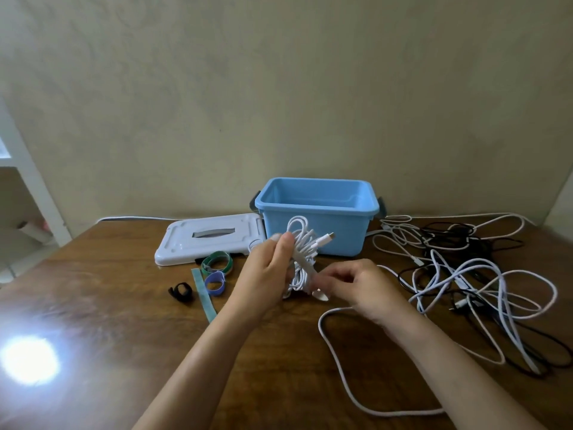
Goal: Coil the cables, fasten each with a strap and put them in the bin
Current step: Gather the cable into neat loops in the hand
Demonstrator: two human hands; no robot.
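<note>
1. Head view, centre of frame: left hand (267, 271) gripped a coiled white USB cable (302, 259), thumb and fingers curled round the bundle, held above the wooden table (124, 352) in front of the bin.
2. Right hand (356, 285) pinched the tail of a pale strap (307, 270) that ran across the coil; fingers curled on it.
3. Blue plastic bin (316, 212) stood open, centre, just behind the coil; nothing visible inside.
4. White lid (210, 240) lay flat, left of the bin, touching it.
5. Left of the hands: green strap roll (217, 261), purple strap loop (215, 283), black strap loop (181, 291), flat teal strap (203, 294).
6. Right side: tangle of loose white and black cables (471, 274); one white cable (341, 367) looped down toward bottom centre.
</note>
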